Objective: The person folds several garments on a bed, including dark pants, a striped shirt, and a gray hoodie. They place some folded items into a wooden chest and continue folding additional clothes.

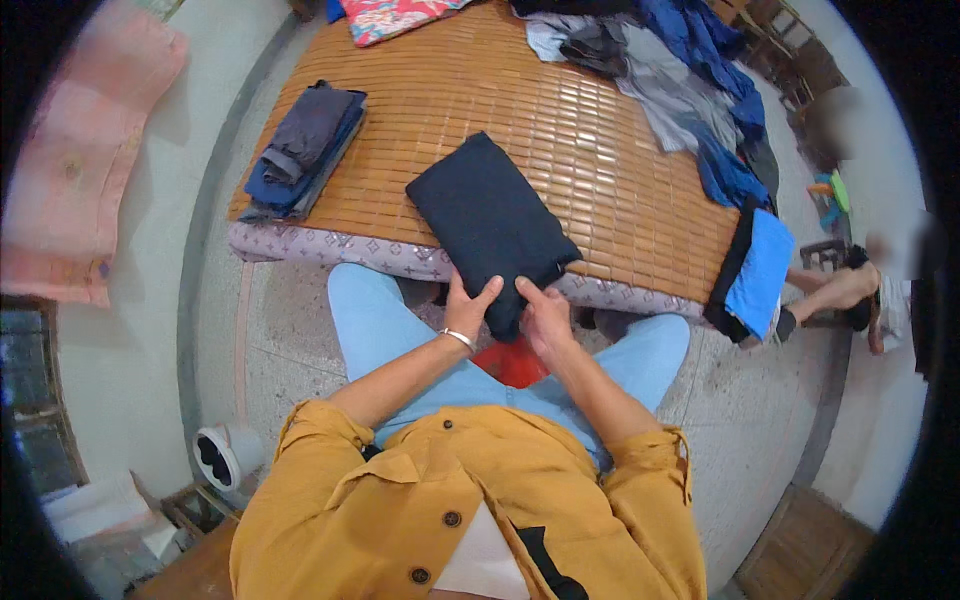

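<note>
1. Nearest the camera: mustard-yellow jacket [470,500], buttoned, sleeves pushed up; pale blue trousers [385,325] beyond it; person seated at the near edge of the bed.
2. Bed [330,248] with woven bamboo mat [560,130] fills the far middle; patterned mattress border shows along the near side.
3. Heap of unfolded clothes [690,90], blue and grey, far right on the mat; blue and black piece [755,270] hangs over the right corner.
4. Stack of folded dark clothes [305,150] at far left of mat; flowered cloth [390,15] at the far edge.
5. Folded dark navy garment [490,225]: lies in the middle of the mat, near end overhanging the near edge of the bed toward the lap; flat, rectangular, tidy.
6. Handling, as judged: soft, light, limp cloth; not slippery, not fragile; the fold would probably slump if lifted by one corner; best taken at the near end with both hands, or with a palm slid under the middle.
7. Left hand [468,305]: bangle at wrist; thumb and fingers spread, pressed on the near left edge of the garment; whether fingers curl beneath, cannot tell.
8. Right hand [545,315]: fingers mostly together, forefinger extended, resting on the near right edge; a firm grip is not evident.
9. Small white fan [225,455] on the floor, near left.
</note>
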`<action>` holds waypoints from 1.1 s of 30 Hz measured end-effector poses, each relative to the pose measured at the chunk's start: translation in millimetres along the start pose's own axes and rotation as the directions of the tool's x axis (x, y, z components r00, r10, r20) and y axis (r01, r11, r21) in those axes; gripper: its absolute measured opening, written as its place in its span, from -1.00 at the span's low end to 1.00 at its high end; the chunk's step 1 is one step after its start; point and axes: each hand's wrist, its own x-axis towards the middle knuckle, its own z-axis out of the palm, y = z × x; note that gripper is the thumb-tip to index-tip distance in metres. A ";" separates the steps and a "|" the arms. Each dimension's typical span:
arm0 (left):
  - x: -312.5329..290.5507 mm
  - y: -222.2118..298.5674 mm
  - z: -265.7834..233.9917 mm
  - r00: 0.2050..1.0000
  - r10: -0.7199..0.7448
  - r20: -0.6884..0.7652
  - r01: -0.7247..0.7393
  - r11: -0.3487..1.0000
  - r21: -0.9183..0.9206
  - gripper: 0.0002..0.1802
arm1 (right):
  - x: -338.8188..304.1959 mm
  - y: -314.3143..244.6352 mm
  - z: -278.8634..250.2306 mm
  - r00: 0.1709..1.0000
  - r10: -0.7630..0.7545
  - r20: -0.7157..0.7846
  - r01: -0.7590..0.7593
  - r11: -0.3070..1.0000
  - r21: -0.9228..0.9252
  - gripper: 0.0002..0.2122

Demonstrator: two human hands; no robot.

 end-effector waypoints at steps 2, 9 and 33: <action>-8.7 16.5 10.6 0.974 -0.224 -0.041 0.216 0.966 -0.144 -0.33 | 9.2 19.3 -11.2 0.992 -0.013 0.129 0.011 1.000 0.018 -0.68; 1.0 40.9 -30.0 0.894 -0.428 0.128 0.446 0.876 -0.183 -0.45 | 5.1 8.6 -23.9 0.927 0.013 0.375 -0.102 0.970 0.219 -0.14; -7.9 84.1 -50.1 0.695 -0.554 0.459 0.654 0.752 -0.083 -0.26 | 13.9 -38.9 -9.6 0.927 -0.073 0.369 0.095 0.995 -0.042 -0.58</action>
